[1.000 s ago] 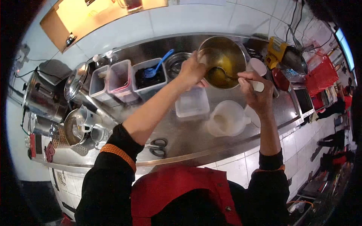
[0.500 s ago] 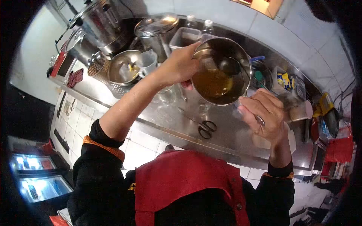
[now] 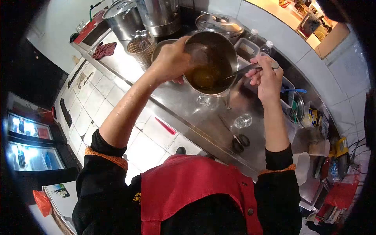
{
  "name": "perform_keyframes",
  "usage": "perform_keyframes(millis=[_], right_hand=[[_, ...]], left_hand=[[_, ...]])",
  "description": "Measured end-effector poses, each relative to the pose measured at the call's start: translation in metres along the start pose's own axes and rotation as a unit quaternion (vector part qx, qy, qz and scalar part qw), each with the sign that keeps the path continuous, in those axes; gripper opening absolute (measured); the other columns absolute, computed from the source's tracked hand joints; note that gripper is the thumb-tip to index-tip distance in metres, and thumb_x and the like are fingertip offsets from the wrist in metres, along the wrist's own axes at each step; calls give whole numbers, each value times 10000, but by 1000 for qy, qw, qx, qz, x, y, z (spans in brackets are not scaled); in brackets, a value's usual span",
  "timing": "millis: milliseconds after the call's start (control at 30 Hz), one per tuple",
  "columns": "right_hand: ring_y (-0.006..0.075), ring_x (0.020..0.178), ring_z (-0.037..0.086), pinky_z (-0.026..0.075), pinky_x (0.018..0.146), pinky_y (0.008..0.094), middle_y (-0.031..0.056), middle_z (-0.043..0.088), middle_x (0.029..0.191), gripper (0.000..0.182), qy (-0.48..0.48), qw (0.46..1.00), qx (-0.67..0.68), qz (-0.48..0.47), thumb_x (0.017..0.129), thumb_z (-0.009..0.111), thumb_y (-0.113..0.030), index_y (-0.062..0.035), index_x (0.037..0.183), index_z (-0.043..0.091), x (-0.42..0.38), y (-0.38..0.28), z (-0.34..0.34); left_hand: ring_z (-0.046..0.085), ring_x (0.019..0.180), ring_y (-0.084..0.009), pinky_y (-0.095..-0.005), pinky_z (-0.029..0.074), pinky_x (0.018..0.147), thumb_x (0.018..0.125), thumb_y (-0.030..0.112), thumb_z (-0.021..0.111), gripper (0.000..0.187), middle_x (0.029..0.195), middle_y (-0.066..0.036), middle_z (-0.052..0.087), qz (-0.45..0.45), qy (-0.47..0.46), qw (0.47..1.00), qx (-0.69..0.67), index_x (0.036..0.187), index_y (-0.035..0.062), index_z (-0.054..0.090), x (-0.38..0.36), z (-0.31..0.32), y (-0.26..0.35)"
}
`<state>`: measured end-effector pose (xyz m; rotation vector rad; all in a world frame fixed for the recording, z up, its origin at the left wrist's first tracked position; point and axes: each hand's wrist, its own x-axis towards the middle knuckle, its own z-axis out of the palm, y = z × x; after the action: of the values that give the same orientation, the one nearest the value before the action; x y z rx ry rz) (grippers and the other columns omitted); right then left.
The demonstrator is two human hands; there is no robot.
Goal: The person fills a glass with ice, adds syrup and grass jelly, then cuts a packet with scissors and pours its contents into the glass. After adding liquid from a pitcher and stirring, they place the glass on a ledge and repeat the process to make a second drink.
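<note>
My left hand (image 3: 171, 60) is closed on the left side of a steel pot (image 3: 232, 58), tilted toward me above the counter. Brown, clear-looking liquid (image 3: 204, 77) lies in the bottom of the pot. A ladle (image 3: 247, 70) is in my right hand (image 3: 267, 78), its dark handle gripped between the fingers. The handle runs over the right side of the pot, and the bowl of the ladle cannot be made out. Beneath the pot, a clear glass (image 3: 243, 121) and black-handled scissors (image 3: 240, 143) rest on the steel counter (image 3: 199, 117).
Large steel pots (image 3: 124, 19) stand at the back left, near a perforated utensil holder (image 3: 141, 47). A lidded pot (image 3: 219, 24), plastic tubs (image 3: 246, 49) and bottles (image 3: 267, 47) line the wall. A dark red cloth (image 3: 105, 50) lies at the counter's left end.
My view has turned right. The pot and my left hand have shifted toward the lidded pot, and my right hand has risen with the ladle, its handle now lying flatter across the rim.
</note>
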<state>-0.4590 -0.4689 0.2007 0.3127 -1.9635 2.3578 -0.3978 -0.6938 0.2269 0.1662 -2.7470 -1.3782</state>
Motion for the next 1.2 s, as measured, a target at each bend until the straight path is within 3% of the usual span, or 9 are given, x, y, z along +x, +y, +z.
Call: perform_keyframes(millis=[133, 467, 533, 800, 967, 1033, 1067, 1133, 1200], right_hand=[[117, 427, 520, 384, 336, 207, 82, 560, 594, 226, -23, 1000, -10, 8, 788, 573, -199, 23, 743, 590, 7, 1, 24], [115, 431, 522, 375, 311, 194, 104, 592, 713, 198, -47, 997, -41, -40, 793, 571, -181, 17, 773, 571, 18, -15, 32], [115, 430, 523, 371, 311, 193, 102, 593, 714, 198, -36, 997, -40, -54, 794, 575, -183, 14, 771, 573, 18, -19, 27], [102, 444, 541, 377, 328, 198, 81, 610, 696, 193, 9, 989, -136, -66, 799, 581, -175, 12, 752, 591, 2, -15, -4], [156, 583, 615, 475, 472, 270, 99, 629, 709, 130, -170, 892, -346, -237, 796, 555, -113, 1, 764, 607, -34, -3, -6], [200, 607, 596, 475, 545, 303, 93, 587, 678, 76, -299, 806, -338, -384, 753, 587, -79, -8, 779, 591, -45, 7, -8], [200, 607, 596, 475, 545, 303, 93, 587, 678, 76, -299, 805, -338, -384, 753, 587, -79, -8, 779, 591, -53, 6, -8], [207, 602, 557, 468, 569, 301, 85, 561, 667, 117, -412, 647, -458, -450, 716, 642, -75, -6, 805, 608, -68, 5, -9], [207, 613, 549, 466, 578, 303, 78, 552, 675, 132, -409, 656, -437, -460, 709, 650, -81, -8, 809, 606, -76, -3, -4]], left_hand=[[580, 433, -194, -299, 488, 350, 757, -12, 360, 489, 759, -183, 603, -11, 40, 999, -6, 1244, 20, 381, -4, -10, -17], [602, 484, -239, -324, 494, 366, 762, 7, 417, 486, 818, -244, 597, 45, 90, 995, 11, 1244, -22, 357, 2, -9, -67], [596, 469, -237, -325, 489, 362, 760, 2, 412, 488, 773, -244, 598, -47, 62, 997, -8, 1244, -21, 355, -1, -10, -63], [561, 401, -206, -299, 451, 317, 763, -3, 367, 517, 675, -184, 593, -73, 56, 996, -5, 1277, 11, 316, -13, -8, -78], [551, 387, -205, -304, 449, 315, 758, -7, 360, 541, 674, -191, 591, -94, 61, 993, 20, 1295, 27, 301, -15, -2, -73], [554, 391, -209, -312, 451, 321, 755, -7, 364, 551, 679, -192, 593, -89, 61, 993, 36, 1301, 28, 291, -13, -1, -74], [554, 391, -209, -312, 451, 321, 755, -7, 364, 551, 679, -192, 593, -90, 61, 993, 36, 1301, 28, 291, -13, 0, -74], [562, 401, -217, -321, 456, 332, 751, -8, 367, 552, 683, -197, 595, -67, 72, 994, 45, 1297, 29, 298, -13, 1, -75], [563, 403, -220, -324, 458, 336, 748, -8, 372, 547, 677, -201, 595, -63, 75, 994, 45, 1290, 26, 309, -12, 3, -74]])
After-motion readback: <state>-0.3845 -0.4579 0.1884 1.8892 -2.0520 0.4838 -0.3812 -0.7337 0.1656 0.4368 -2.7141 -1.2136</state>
